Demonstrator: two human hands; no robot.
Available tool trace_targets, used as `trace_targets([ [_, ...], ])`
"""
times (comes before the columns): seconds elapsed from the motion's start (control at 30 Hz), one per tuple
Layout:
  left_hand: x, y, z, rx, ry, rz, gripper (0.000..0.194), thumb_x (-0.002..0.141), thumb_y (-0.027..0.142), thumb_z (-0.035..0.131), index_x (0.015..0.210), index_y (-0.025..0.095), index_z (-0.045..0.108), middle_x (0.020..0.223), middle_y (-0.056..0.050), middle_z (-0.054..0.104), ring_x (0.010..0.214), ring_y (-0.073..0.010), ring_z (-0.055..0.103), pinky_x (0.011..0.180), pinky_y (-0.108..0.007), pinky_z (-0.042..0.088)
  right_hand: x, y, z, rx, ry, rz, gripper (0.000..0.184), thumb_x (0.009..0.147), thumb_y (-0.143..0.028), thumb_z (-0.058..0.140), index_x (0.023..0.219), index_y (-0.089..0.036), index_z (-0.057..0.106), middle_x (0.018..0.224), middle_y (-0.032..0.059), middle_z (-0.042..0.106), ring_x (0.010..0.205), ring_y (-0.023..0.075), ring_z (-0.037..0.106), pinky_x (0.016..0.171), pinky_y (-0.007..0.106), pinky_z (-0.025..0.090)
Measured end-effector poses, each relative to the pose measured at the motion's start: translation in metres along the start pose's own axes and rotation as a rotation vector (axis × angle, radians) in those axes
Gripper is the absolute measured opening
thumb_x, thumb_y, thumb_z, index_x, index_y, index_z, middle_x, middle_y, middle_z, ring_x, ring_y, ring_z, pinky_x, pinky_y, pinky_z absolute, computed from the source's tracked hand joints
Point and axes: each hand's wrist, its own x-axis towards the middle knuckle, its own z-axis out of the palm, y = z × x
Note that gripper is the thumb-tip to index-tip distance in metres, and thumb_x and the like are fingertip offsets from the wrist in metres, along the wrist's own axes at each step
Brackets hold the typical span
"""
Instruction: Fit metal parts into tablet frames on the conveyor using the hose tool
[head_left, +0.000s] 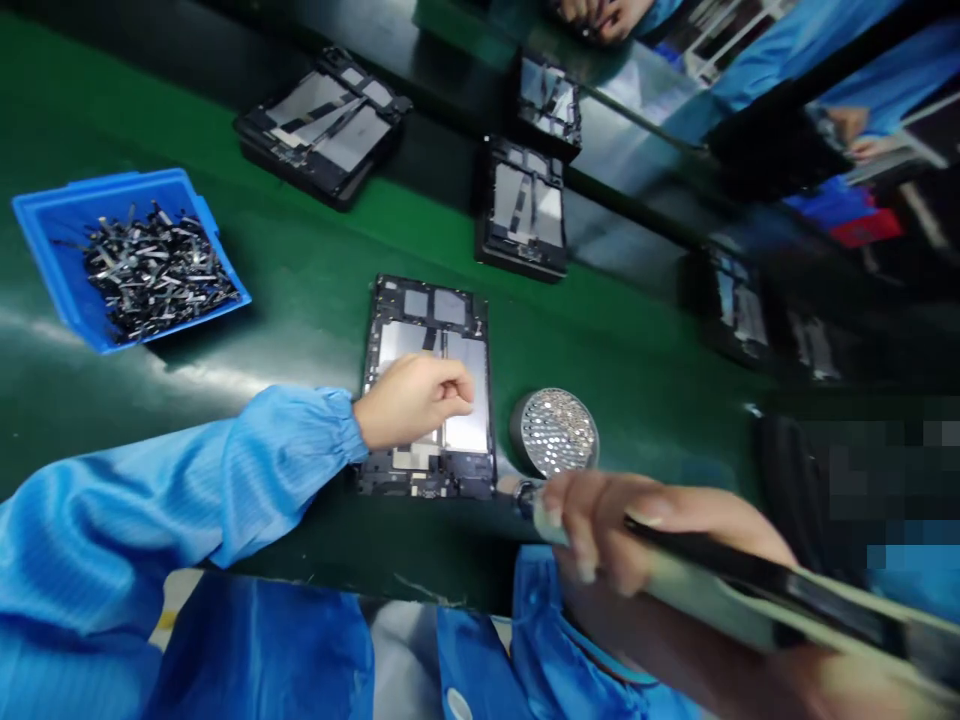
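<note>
Open tablet-like device lies flat nr the near edge of the bench, innards up. L hand is over its middle, fingers curled in a pinch; can't tell if a tiny part's btwn them. R hand, blurred, has fingers wrapped round a pale-and-black tool, prob. a driver, tip by device's near R corner. Round dish of small shiny bits sits just beyond that corner; blue bin w/ dark strips is twd bench's L end. For good control: steady device by its frame, w/o pressing inner parts; tool square-on, light pressure, tip clear of flex strips.
</note>
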Motion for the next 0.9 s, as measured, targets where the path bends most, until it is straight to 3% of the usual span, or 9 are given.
trace_targets([
  [0.1,-0.003,0.001,-0.007,-0.095,0.049,-0.014,0.024,0.076,0.015,0.077,0.1,0.019,0.077,0.065,0.004,0.065,0.059,-0.0119,0.057,0.061,-0.025,0.047,0.021,0.006,-0.026,0.004,0.127,-0.211,0.037,0.084,-0.061,0.069,0.091,-0.026,0.078,0.047,-0.0045,0.049,0.04,0.0152,0.044,0.049,0.035,0.042],
  [0.2,-0.004,0.007,-0.019,-0.095,0.065,-0.03,0.014,0.076,0.028,0.08,0.088,0.02,0.08,0.072,-0.001,0.073,0.063,-0.014,0.063,0.062,-0.025,0.051,0.044,0.025,-0.047,0.014,0.307,-0.316,0.036,0.082,-0.058,0.064,0.086,-0.024,0.075,0.045,-0.0059,0.044,0.037,0.0145,0.044,0.045,0.032,0.04],
  [0.3,-0.004,0.014,-0.029,-0.059,0.07,-0.087,0.021,0.077,0.041,0.081,0.08,0.02,0.078,0.072,-0.003,0.075,0.057,-0.0147,0.062,0.053,-0.025,0.049,0.058,0.042,-0.056,-0.008,0.368,-0.271,0.032,0.085,-0.057,0.063,0.083,-0.026,0.071,0.046,-0.0061,0.043,0.038,0.0152,0.046,0.046,0.033,0.043],
  [0.43,-0.004,0.019,-0.04,-0.04,0.128,-0.153,0.034,0.071,0.05,0.087,0.08,0.02,0.073,0.076,-0.006,0.077,0.063,-0.0192,0.07,0.057,-0.027,0.056,0.066,0.056,-0.052,0.015,0.404,-0.277,0.03,0.084,-0.057,0.068,0.082,-0.028,0.072,0.043,-0.0066,0.043,0.035,0.015,0.043,0.041,0.034,0.04],
  [0.57,-0.001,0.023,-0.05,-0.038,0.186,-0.203,0.048,0.072,0.062,0.085,0.098,0.023,0.076,0.092,-0.009,0.082,0.077,-0.0259,0.077,0.072,-0.036,0.066,0.072,0.061,-0.045,0.098,0.425,-0.281,0.024,0.083,-0.051,0.073,0.08,-0.027,0.076,0.043,-0.0066,0.048,0.035,0.0147,0.044,0.042,0.034,0.046],
  [0.63,0.001,0.024,-0.055,0.048,0.195,-0.196,0.045,0.079,0.063,0.078,0.103,0.026,0.081,0.098,-0.008,0.083,0.075,-0.0252,0.076,0.074,-0.038,0.066,0.075,0.063,-0.044,0.115,0.436,-0.274,0.024,0.083,-0.05,0.074,0.079,-0.026,0.076,0.043,-0.0068,0.049,0.035,0.0141,0.045,0.043,0.034,0.047],
  [0.73,0.003,0.021,-0.062,0.166,0.235,-0.115,0.03,0.082,0.057,0.075,0.091,0.031,0.085,0.099,-0.005,0.083,0.08,-0.0256,0.075,0.081,-0.042,0.065,0.077,0.065,-0.042,0.099,0.452,-0.267,0.028,0.082,-0.052,0.075,0.078,-0.025,0.075,0.042,-0.0076,0.049,0.034,0.0137,0.046,0.042,0.034,0.048],
  [0.83,0.004,0.018,-0.068,0.238,0.331,-0.011,0.019,0.079,0.053,0.078,0.079,0.035,0.084,0.09,-0.002,0.08,0.088,-0.0268,0.073,0.089,-0.044,0.063,0.078,0.067,-0.042,0.06,0.485,-0.238,0.033,0.079,-0.058,0.075,0.076,-0.025,0.072,0.041,-0.0082,0.048,0.033,0.0136,0.045,0.042,0.034,0.049],
  [0.9,0.004,0.017,-0.072,0.236,0.385,-0.03,0.019,0.077,0.053,0.08,0.077,0.035,0.084,0.08,-0.001,0.078,0.079,-0.0248,0.07,0.081,-0.041,0.062,0.078,0.067,-0.042,0.043,0.49,-0.215,0.036,0.077,-0.061,0.075,0.076,-0.026,0.071,0.041,-0.0083,0.046,0.033,0.0139,0.044,0.041,0.035,0.047],
])
